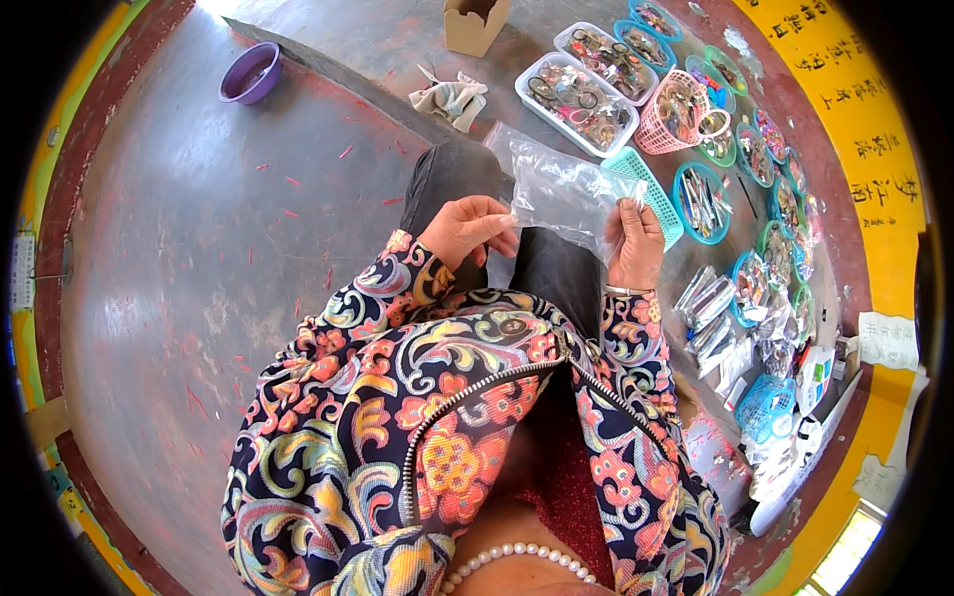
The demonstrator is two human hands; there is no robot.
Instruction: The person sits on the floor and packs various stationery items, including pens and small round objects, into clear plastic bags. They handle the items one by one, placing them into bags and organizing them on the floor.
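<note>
A clear plastic bag is stretched between my two hands above my lap. My left hand pinches its left edge between thumb and fingers. On the other side, my right hand grips the bag's right end, thumb on top. The bag looks flat, and I make out nothing inside it. Just behind my right hand lies a teal plastic basket, partly covered by the bag and fingers. My dark trousers show beneath the bag.
White trays of small goods stand ahead, beside a pink basket. Several round baskets, one holding pens, line the right. Wrapped bundles lie nearer. A cloth, cardboard box and purple basin sit farther off.
</note>
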